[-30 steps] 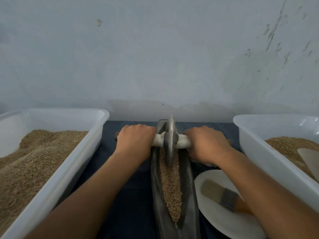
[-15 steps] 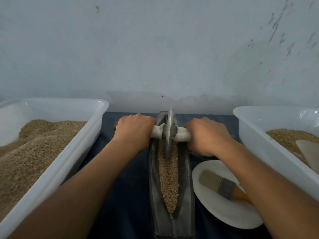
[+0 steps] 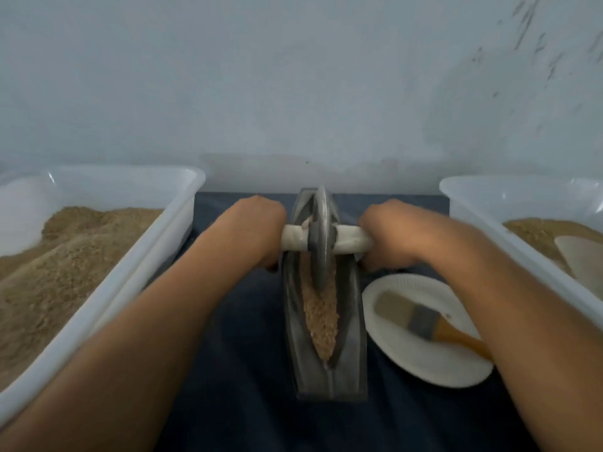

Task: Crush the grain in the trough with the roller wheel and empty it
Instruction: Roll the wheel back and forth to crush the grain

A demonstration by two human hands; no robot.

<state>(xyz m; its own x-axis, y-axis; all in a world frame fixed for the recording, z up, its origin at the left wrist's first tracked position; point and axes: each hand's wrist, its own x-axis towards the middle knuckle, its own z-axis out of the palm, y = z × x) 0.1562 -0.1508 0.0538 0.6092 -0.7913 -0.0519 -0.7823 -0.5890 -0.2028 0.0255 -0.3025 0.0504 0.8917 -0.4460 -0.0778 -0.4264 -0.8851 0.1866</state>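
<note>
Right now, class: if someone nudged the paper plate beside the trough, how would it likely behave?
The paper plate looks thin, so it would probably slide easily on the dark cloth. The brush lying across it adds some weight, yet its handle overhangs the rim, so it might tip.

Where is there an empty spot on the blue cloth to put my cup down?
Bare cloth shows between the left tub and the trough, under the left arm. More lies near the front edge, below the paper plate. The right side is crowded: the plate with its brush fills the gap between the trough and the right tub.
</note>
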